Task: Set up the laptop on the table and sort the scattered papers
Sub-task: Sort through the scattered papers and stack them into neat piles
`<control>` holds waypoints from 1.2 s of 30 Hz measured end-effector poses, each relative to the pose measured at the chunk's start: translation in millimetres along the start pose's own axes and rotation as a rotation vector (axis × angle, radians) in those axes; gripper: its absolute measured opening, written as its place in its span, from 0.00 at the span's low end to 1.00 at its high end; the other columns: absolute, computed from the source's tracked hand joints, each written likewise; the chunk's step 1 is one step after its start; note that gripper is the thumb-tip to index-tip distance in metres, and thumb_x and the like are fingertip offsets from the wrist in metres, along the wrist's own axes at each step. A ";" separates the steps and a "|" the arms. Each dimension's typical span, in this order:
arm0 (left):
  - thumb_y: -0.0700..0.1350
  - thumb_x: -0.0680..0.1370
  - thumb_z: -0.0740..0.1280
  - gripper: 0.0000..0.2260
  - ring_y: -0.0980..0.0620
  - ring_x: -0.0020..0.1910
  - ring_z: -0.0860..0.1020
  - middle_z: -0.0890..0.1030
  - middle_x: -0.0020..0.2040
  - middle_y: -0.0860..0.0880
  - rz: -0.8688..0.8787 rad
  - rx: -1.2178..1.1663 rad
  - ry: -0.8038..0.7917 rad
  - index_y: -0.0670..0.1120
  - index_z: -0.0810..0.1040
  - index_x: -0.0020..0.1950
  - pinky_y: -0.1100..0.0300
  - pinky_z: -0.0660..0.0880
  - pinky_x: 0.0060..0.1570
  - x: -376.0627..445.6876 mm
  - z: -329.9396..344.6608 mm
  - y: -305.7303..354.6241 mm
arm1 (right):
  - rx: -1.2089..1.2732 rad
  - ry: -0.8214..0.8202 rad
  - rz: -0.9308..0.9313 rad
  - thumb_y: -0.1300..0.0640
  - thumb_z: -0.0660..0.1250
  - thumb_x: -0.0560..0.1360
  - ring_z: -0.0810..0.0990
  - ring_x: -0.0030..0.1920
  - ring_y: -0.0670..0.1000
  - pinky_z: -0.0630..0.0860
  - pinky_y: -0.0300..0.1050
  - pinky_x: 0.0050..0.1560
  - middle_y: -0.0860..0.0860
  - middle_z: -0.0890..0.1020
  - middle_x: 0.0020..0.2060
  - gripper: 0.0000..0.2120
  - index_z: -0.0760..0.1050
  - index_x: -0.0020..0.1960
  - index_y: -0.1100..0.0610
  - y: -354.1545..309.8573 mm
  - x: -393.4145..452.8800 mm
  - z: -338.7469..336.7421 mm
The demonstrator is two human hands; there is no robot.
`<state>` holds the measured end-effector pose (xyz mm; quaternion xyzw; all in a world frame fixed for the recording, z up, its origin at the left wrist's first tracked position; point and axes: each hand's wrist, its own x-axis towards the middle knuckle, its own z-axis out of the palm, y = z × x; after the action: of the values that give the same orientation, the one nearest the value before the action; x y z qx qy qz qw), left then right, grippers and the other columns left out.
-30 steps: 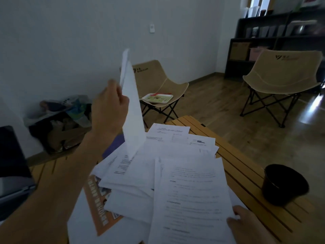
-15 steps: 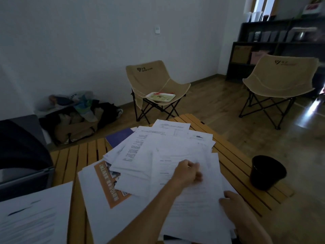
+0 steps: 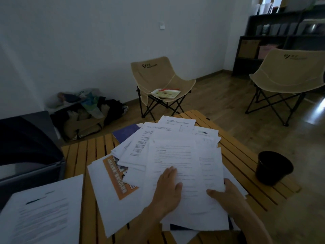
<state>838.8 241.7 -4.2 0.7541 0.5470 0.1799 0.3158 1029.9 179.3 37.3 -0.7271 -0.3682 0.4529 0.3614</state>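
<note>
A loose heap of printed papers [image 3: 158,143] covers the middle of the slatted wooden table [image 3: 84,155]. My left hand [image 3: 168,187] lies flat, fingers straight, on the top sheet [image 3: 175,155]. At the sheet's right edge my right hand [image 3: 226,192] pinches it, thumb on top and fingers underneath. A sheet with an orange band [image 3: 114,175] pokes out on the left of the heap. A separate sheet [image 3: 44,212] lies at the near left. The open laptop [image 3: 26,152] stands at the table's left edge, its screen dark.
A black cup [image 3: 272,168] stands near the table's right edge. A dark blue booklet [image 3: 126,132] lies under the heap's far side. Two beige folding chairs [image 3: 158,85] [image 3: 288,76] stand on the floor beyond; bags [image 3: 84,115] lie by the wall.
My left hand held one sheet up a second ago; that sheet now lies at the near left. The hand has come down flat onto the top sheet, and my right hand pinches that sheet's edge.
</note>
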 end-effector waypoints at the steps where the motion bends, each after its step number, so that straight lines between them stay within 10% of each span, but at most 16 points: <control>1: 0.48 0.85 0.54 0.25 0.56 0.78 0.50 0.50 0.80 0.52 0.018 -0.073 -0.037 0.47 0.51 0.80 0.64 0.44 0.75 -3.6 -1.8 2.1 | 0.000 0.005 -0.019 0.62 0.73 0.74 0.77 0.47 0.50 0.72 0.40 0.36 0.51 0.79 0.50 0.18 0.70 0.59 0.58 0.5 -0.8 2.2; 6: 0.48 0.78 0.65 0.24 0.47 0.70 0.66 0.67 0.72 0.45 -0.246 0.024 0.361 0.46 0.64 0.73 0.50 0.63 0.72 -4.8 -35.8 -29.1 | 0.057 -0.021 -0.067 0.69 0.71 0.73 0.75 0.43 0.44 0.69 0.38 0.36 0.46 0.77 0.44 0.16 0.70 0.54 0.55 -3.9 -10.6 2.7; 13: 0.54 0.67 0.71 0.26 0.53 0.54 0.78 0.77 0.55 0.50 -0.260 -0.241 0.140 0.49 0.73 0.63 0.57 0.79 0.53 -21.8 -36.0 -40.8 | 0.117 -0.160 -0.067 0.66 0.70 0.75 0.80 0.50 0.51 0.75 0.43 0.40 0.51 0.82 0.52 0.16 0.74 0.59 0.52 -1.5 -17.1 17.8; 17: 0.43 0.74 0.72 0.23 0.59 0.52 0.78 0.80 0.55 0.52 -0.189 -0.439 0.159 0.49 0.72 0.69 0.66 0.78 0.50 -34.5 -47.9 -30.7 | 0.139 -0.162 -0.128 0.69 0.66 0.76 0.80 0.52 0.52 0.76 0.45 0.45 0.50 0.82 0.53 0.19 0.74 0.61 0.50 -2.9 -24.7 11.1; 23: 0.48 0.74 0.73 0.18 0.46 0.55 0.82 0.84 0.58 0.47 -0.290 -1.036 0.160 0.48 0.78 0.63 0.47 0.77 0.59 -75.1 -116.1 -35.3 | 0.359 -0.487 -0.135 0.65 0.70 0.74 0.84 0.54 0.58 0.82 0.56 0.50 0.51 0.86 0.52 0.21 0.74 0.64 0.50 -25.6 -47.1 26.1; 31: 0.34 0.76 0.70 0.16 0.48 0.52 0.80 0.82 0.55 0.49 -0.322 -0.673 0.407 0.50 0.77 0.60 0.56 0.76 0.52 -143.5 -180.8 -89.7 | -0.025 -0.758 -0.289 0.61 0.74 0.72 0.80 0.60 0.46 0.77 0.43 0.59 0.44 0.82 0.58 0.25 0.73 0.66 0.47 -36.7 -71.1 147.6; 36: 0.34 0.76 0.69 0.22 0.47 0.55 0.76 0.78 0.60 0.46 -0.460 -0.413 0.454 0.45 0.72 0.69 0.53 0.71 0.56 -153.5 -170.1 -136.3 | -0.230 -0.283 -0.332 0.56 0.66 0.79 0.83 0.43 0.47 0.79 0.38 0.38 0.47 0.83 0.48 0.12 0.75 0.62 0.49 -48.7 -28.4 150.4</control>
<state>585.2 172.7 40.6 0.4732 0.7102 0.3731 0.3640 871.7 206.5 40.9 -0.6223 -0.5786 0.4400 0.2905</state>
